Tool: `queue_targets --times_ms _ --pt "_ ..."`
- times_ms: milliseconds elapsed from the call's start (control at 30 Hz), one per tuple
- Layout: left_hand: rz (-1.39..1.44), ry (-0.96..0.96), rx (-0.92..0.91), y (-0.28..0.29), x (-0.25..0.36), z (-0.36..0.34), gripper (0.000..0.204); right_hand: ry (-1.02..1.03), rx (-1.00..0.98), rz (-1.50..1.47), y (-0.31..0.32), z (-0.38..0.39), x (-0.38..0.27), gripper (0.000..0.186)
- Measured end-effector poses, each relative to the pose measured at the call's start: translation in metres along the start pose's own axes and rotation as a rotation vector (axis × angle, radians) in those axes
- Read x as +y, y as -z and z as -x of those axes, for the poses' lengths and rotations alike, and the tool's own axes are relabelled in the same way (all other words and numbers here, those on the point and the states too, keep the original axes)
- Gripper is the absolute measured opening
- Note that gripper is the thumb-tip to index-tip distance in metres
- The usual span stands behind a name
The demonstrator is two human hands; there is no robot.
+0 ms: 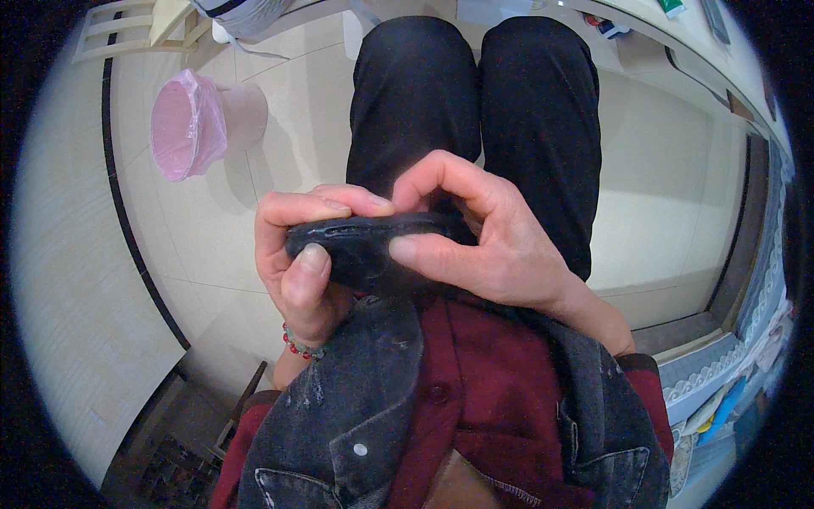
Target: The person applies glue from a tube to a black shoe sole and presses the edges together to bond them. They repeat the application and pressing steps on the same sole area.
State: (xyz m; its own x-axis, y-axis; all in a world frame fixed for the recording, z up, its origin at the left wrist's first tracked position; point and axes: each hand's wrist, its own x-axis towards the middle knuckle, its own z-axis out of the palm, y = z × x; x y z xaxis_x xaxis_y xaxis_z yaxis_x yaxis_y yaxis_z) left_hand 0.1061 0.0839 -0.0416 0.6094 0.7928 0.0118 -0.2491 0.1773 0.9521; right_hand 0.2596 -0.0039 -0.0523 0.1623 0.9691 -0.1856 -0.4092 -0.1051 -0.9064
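Observation:
I hold a small black item (366,261) above my lap in both hands; it has a rounded left end and a shiny slit or seam along its upper edge. Its exact kind does not show. My left hand (292,246) grips the left end, thumb on the near face and fingers over the far edge. My right hand (487,229) pinches the right part, with its thumb against the near face and the index finger arched over the top. Part of the item's right end is hidden behind that hand.
A bin (242,114) with a pink liner (182,127) stands on the tiled floor at the left. My legs in black trousers (415,93) reach forward under a white table (653,42). Beside me at the right is a lace-edged blue cloth (738,356). A pale wooden chair (140,30) is at the far left.

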Motion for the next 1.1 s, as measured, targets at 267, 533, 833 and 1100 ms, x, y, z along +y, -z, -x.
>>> queue_targets --times_ms 267,533,833,1100 --pt "0.010 0.004 -0.022 0.0013 0.0013 -0.0004 0.033 0.028 0.048 0.029 -0.0036 0.0004 -0.0003 0.024" --pt "0.013 0.022 -0.044 0.0034 0.0014 -0.0018 0.032 0.037 0.064 0.068 -0.0041 0.0011 -0.0010 0.023" --pt "-0.002 0.016 -0.032 0.0029 0.0013 -0.0008 0.032 0.065 0.077 0.070 -0.0047 -0.0004 -0.0001 0.023" --pt "0.018 0.024 -0.055 0.0030 0.0012 -0.0017 0.031 0.051 0.072 0.074 -0.0038 0.0008 -0.0013 0.023"
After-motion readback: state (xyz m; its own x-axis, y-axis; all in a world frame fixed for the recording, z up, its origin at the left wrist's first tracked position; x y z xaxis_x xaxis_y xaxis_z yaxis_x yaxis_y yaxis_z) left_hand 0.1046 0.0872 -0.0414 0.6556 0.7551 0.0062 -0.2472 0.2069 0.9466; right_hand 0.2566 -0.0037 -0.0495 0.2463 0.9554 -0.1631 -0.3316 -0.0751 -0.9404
